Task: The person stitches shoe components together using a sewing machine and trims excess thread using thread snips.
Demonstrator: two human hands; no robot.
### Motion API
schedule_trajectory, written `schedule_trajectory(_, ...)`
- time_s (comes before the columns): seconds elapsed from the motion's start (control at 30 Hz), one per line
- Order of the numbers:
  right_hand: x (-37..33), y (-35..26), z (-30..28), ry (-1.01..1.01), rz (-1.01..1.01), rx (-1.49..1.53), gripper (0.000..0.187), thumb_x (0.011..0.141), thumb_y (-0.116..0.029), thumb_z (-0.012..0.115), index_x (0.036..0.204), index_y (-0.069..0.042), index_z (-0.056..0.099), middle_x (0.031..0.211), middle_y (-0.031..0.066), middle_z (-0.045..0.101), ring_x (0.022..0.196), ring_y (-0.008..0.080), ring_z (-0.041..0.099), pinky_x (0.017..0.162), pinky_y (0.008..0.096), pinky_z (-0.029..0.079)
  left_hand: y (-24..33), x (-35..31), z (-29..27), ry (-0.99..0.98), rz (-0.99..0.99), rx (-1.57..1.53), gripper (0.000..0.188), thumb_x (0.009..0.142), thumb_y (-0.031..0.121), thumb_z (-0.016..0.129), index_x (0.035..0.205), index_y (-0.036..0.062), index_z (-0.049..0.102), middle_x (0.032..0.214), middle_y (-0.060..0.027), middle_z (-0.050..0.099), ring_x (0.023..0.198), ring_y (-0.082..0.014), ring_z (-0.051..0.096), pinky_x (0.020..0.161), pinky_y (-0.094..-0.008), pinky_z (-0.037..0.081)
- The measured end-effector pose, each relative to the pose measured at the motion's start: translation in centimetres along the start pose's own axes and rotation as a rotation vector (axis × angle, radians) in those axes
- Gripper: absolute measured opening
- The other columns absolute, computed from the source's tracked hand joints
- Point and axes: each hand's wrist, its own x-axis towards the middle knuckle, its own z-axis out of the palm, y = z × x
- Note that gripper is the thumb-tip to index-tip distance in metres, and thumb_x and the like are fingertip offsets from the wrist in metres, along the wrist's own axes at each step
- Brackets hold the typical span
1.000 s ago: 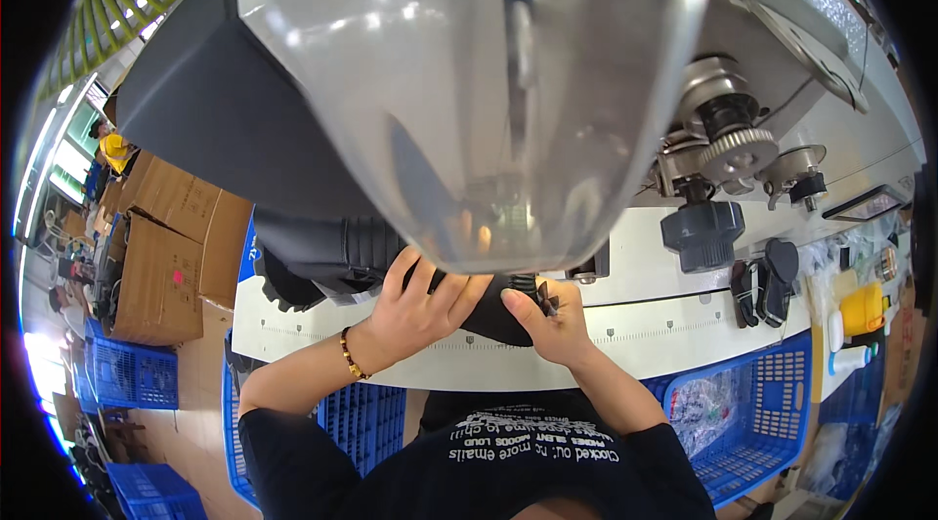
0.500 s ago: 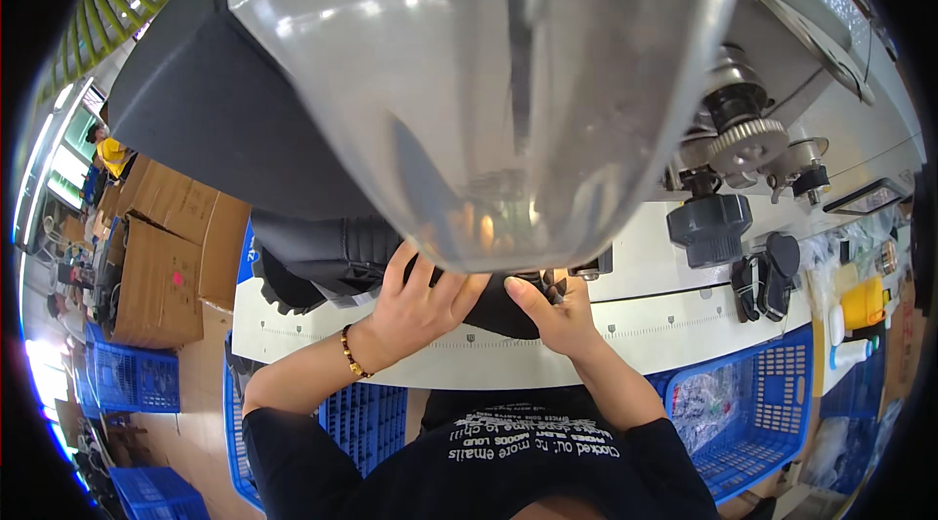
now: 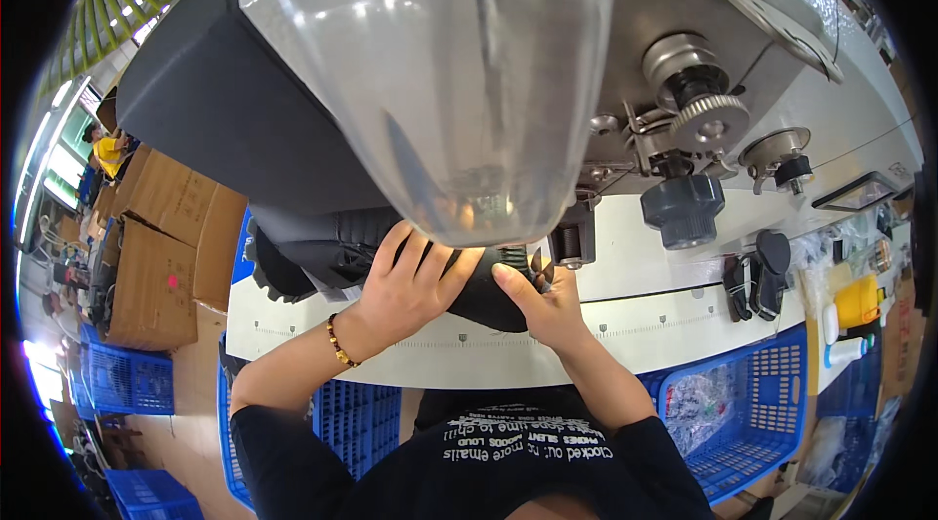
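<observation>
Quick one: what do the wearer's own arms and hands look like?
Left hand and right hand: both ungloved. Beaded bracelet, dark and gold-toned, on the left wrist; none visible on the right. Short, plain dark sleeves; forearms uncovered.

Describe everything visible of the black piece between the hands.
The black piece looks like matte, soft material with a rounded near edge. It sits over the pale tabletop, just below the clear cover. The left hand touches its left side; the right hand grips its right side. Its far part is hidden.
</observation>
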Motion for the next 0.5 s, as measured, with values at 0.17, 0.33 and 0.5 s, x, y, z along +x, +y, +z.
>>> schedule_trajectory(0.17, 0.18, -0.11, 0.07, 0.015, -0.030, -0.015, 0.017, 0.083, -0.012, 0.053, 0.076, 0.002, 0.059, 0.063, -0.0041, 0.052, 0.056, 0.0008, 0.042, 0.047, 0.0174, 0.035, -0.03, 0.38, -0.16, 0.026, 0.006, -0.009, 0.031, 0.070, 0.018, 0.053, 0.100, 0.0128, 0.055, 0.088, -0.0055, 0.053, 0.085, -0.0212, 0.052, 0.087, -0.0381, 0.038)
schedule_trajectory(0.33, 0.62, -0.34, 0.25, 0.048, -0.074, 0.025, 0.014, 0.082, -0.010, 0.052, 0.076, 0.001, 0.058, 0.062, -0.0043, 0.052, 0.056, 0.0009, 0.042, 0.047, 0.0175, 0.035, -0.44, 0.88, -0.21, 0.000, 0.008, -0.043, 0.028, 0.070, 0.017, 0.052, 0.098, 0.0118, 0.056, 0.097, -0.0073, 0.054, 0.090, -0.0223, 0.052, 0.087, -0.0384, 0.038)
schedule_trajectory(0.5, 0.81, 0.16, 0.26, 0.058, -0.054, 0.019, 0.013, 0.081, -0.008, 0.051, 0.075, 0.002, 0.058, 0.063, -0.0035, 0.053, 0.057, 0.0011, 0.043, 0.047, 0.0178, 0.036, -0.80, 0.32, 0.50, -0.012, 0.017, -0.077, 0.033, 0.064, 0.014, 0.054, 0.096, 0.0077, 0.053, 0.108, -0.0128, 0.051, 0.099, -0.0271, 0.050, 0.081, -0.0367, 0.035)
